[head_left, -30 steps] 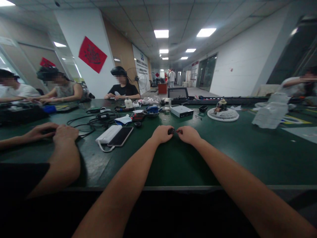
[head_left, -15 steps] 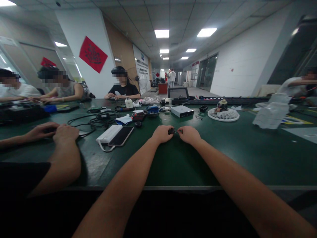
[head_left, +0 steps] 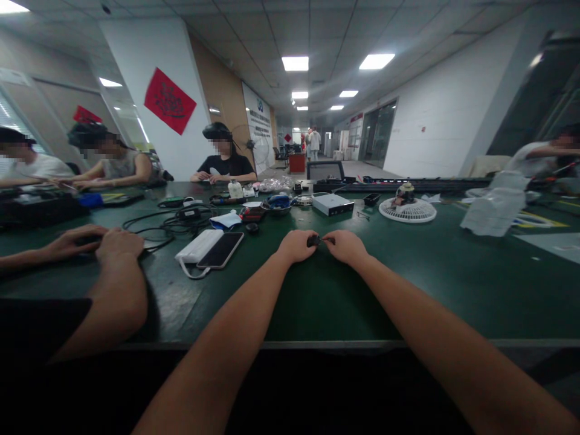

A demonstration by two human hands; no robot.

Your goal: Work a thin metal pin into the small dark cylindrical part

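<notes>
- The left hand [head_left: 296, 245] had its grip closed round a small dark part [head_left: 312, 240], in from the middle of the near edge of the desk [head_left: 335, 302]
- The right hand [head_left: 347, 244] had its grip pinched on a thin object [head_left: 324, 240] pointing at that part; contact was too small to tell
- A silver box [head_left: 333, 203] lay towards the far edge
- Lettering on the wall sign [head_left: 259, 121] was too small to read

A small, dark, rounded part [head_left: 312, 241] is gripped in the person's left hand [head_left: 297, 246], partly covered by it, its exposed side facing right. A thin, slender piece [head_left: 323, 240] is pinched in the right hand [head_left: 347, 246], roughly level, its tip close to the part; whether they touch is too small to tell.
</notes>
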